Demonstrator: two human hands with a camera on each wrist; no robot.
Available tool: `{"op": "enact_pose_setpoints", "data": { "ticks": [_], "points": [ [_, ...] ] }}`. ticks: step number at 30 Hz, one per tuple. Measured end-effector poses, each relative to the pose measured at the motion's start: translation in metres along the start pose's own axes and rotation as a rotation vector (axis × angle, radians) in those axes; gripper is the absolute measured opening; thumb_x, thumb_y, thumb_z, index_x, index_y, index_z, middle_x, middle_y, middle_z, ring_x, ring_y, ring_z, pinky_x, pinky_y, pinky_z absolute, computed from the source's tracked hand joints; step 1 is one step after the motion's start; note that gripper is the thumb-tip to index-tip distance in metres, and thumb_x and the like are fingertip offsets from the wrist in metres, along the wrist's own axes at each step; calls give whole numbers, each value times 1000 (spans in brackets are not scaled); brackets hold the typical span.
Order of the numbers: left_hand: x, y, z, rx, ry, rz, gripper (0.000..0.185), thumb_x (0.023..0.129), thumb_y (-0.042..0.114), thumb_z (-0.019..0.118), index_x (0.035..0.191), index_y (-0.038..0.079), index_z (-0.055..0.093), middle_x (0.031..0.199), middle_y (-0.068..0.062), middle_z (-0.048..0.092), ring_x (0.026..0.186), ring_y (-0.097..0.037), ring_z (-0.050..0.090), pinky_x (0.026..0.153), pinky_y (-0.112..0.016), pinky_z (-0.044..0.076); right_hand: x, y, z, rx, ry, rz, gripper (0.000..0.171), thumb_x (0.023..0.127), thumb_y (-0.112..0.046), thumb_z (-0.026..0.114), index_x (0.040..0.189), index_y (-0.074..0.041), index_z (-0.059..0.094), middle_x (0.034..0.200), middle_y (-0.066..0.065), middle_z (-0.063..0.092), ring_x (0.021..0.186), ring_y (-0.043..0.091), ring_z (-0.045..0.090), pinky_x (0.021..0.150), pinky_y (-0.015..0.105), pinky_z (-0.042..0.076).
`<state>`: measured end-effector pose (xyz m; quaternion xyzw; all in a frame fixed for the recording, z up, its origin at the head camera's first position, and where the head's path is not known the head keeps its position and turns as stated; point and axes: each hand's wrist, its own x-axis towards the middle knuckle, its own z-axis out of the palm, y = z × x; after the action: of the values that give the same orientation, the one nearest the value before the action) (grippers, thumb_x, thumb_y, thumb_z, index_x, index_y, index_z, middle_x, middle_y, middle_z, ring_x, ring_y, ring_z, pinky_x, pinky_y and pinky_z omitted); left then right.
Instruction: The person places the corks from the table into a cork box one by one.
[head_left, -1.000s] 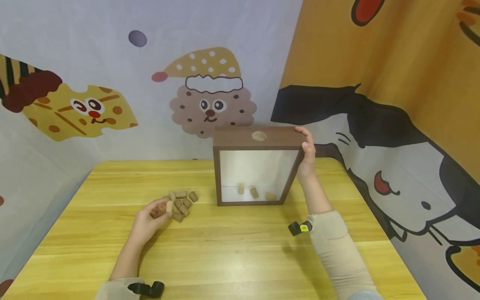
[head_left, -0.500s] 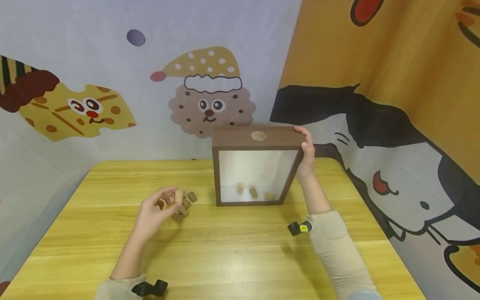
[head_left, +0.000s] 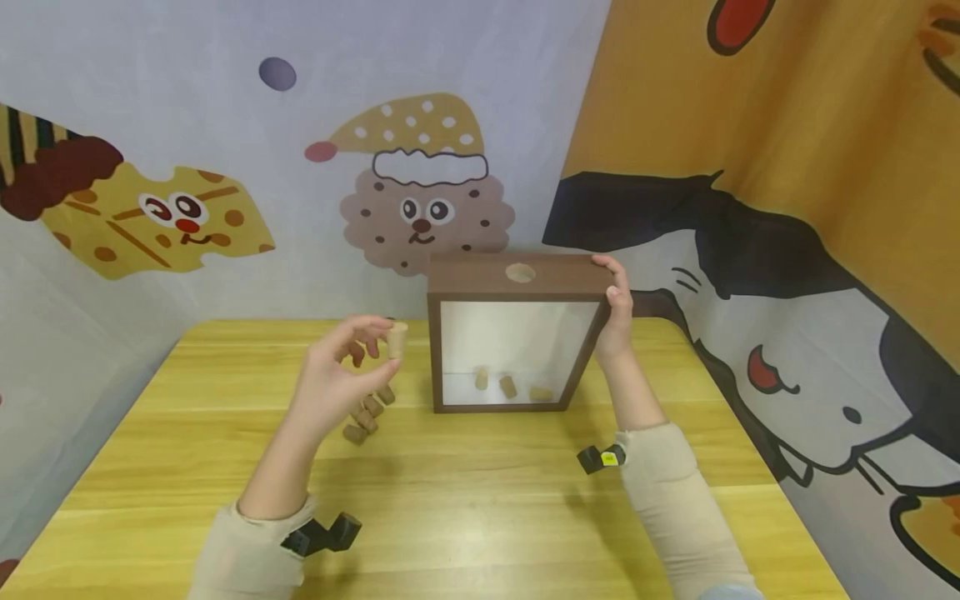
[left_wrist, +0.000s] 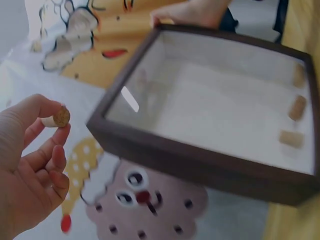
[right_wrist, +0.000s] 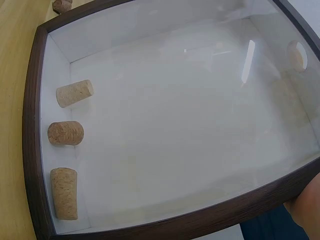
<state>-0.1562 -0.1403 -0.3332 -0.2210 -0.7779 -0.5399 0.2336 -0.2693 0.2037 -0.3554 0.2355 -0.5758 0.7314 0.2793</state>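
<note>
Between thumb and fingertips my left hand [head_left: 330, 375] pinches a pale cork [head_left: 397, 341], raised above the table just left of the box. The dark wooden shadow box [head_left: 517, 283] stands upright, with a clear front and a round hole [head_left: 521, 272] in its top. My right hand [head_left: 617, 321] grips the box's upper right edge. Inside, 3 corks lie along the bottom, one of them this brown cork [right_wrist: 65, 133]. Below my left hand a small pile of corks [head_left: 365, 417] lies on the table, partly hidden by the hand.
The wooden table [head_left: 465, 500] reaches back to a cartoon-print cloth [head_left: 187, 50] hanging behind and to the right. Black wrist cameras [head_left: 326, 533] sit at both cuffs.
My left hand has lifted the pale cork off the pile and carried it up and right, close to the box's left side. The right hand and the box have stayed put.
</note>
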Motion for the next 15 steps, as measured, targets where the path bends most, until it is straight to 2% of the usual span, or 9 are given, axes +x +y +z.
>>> {"op": "enact_pose_setpoints", "data": {
  "ticks": [5, 9, 15],
  "points": [
    [25, 18, 10, -42, -33, 48, 43, 72, -10, 77, 109, 5, 62, 89, -1, 61, 77, -18, 52, 63, -27, 41, -2, -1, 0, 7, -12, 15, 57, 86, -46, 47, 129, -8, 50, 120, 10, 50, 102, 22, 46, 85, 35, 35],
    [46, 30, 21, -78, -80, 31, 41, 74, -7, 77, 108, 7, 59, 96, -1, 61, 79, -18, 52, 63, -27, 41, -1, -1, 0, 20, -10, 4, 55, 86, -44, 48, 128, -9, 52, 120, 10, 50, 103, 22, 46, 86, 34, 35],
    [73, 39, 34, -95, -122, 12, 40, 76, 0, 78, 108, 9, 57, 92, -1, 63, 75, -18, 52, 61, -27, 42, -1, -2, 2, 26, 0, -13, 53, 87, -44, 48, 126, -9, 53, 120, 9, 50, 103, 21, 46, 85, 33, 35]
  ]
}}
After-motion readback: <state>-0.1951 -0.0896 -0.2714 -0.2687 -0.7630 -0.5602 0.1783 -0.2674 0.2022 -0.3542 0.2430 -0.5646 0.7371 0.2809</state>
